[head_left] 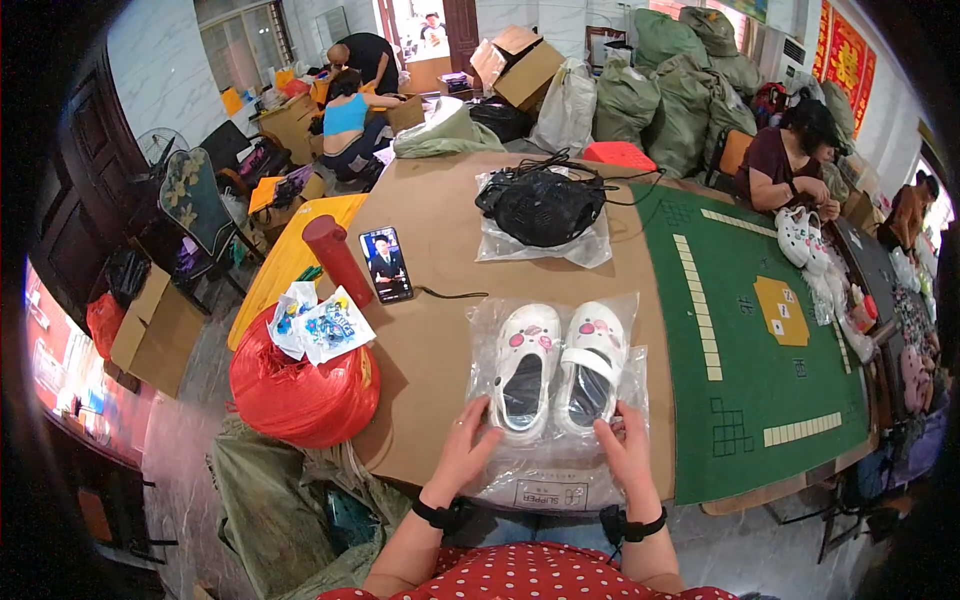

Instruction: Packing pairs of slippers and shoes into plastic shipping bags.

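Note:
A pair of white clogs (527, 365) with pink charms lies side by side, toes away from me, in or on a clear plastic bag (640, 375); I cannot tell which. The bag's printed end hangs toward me at the table's near edge. My left hand (463, 452) rests at the left clog's heel, thumb and fingers apart. By the right clog's heel is my right hand (625, 450), its thumb near the shoe and its fingers spread over the bag. Both hands are open, and their undersides are hidden.
A phone (386, 266) leans on a red cylinder (335, 255). A red twine roll (305, 385) bears a torn packet (335, 322). A black fan-like object (545, 203) with cables lies beyond the clogs. On the right, a person (790, 165) handles white clogs beside a green mat (740, 420).

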The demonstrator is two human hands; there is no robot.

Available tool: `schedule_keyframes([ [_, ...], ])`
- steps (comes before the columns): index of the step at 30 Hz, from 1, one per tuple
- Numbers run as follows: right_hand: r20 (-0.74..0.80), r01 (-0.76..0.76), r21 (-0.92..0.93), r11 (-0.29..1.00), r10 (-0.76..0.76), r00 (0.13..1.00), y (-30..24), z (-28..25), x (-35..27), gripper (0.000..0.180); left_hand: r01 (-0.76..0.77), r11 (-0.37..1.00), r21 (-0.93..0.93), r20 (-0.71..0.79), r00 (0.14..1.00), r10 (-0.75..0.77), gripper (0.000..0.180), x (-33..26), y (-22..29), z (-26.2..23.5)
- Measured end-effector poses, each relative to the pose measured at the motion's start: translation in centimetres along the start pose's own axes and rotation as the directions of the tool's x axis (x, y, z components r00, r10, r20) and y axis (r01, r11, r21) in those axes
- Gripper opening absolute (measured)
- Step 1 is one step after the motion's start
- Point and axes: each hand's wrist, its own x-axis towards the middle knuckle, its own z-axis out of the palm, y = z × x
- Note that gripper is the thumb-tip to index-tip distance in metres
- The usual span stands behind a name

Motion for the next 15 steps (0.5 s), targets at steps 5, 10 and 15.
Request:
schedule_keyframes([
  [5, 0.026, -0.005, 0.024, 1.0, 0.004, 1.0, -0.4, 0.0, -0.1, 0.057, -0.005, 1.0, 0.013, -0.008, 1.0, 0.005, 0.06, -0.2, -0.4, -0.1],
  [10, 0.02, -0.03, 0.054, 0.998, 0.029, 0.999, -0.4, 0.0, -0.1, 0.057, 0.017, 1.0, 0.017, 0.011, 1.0, -0.018, 0.059, -0.1, 0.5, -0.3],
  [15, 0.015, -0.028, 0.046, 0.999, 0.027, 1.0, 0.1, 0.2, -0.1, 0.056, 0.007, 0.999, 0.041, 0.008, 1.0, -0.007, 0.06, -0.2, 0.3, -0.3],
])
